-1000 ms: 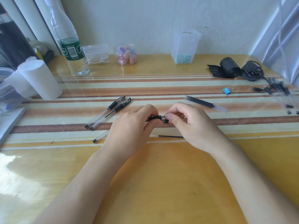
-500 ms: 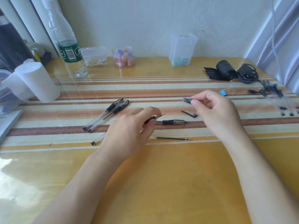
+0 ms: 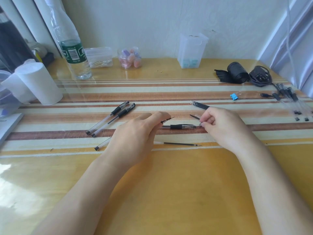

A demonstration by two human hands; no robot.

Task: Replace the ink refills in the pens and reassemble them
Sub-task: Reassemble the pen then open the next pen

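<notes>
Left hand [image 3: 135,133] grips a pen barrel [image 3: 166,120]; right hand [image 3: 218,124] pinches a small piece [image 3: 200,124] — spare pen [image 3: 183,127] between them.

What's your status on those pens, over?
Left hand grips open pen, tip bare. Right hand: fingers pinched, contents unclear. Loose refill lies nearby.

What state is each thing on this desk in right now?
Left hand: holds a pen, tip exposed.
Right hand: pinches a small part.
Middle pen: lying flat.
Loose refill: lying outside any pen.
Refill bundle: lying flat.
Two left pens: lying side by side.
Water bottle: upright, nearly empty.
</notes>
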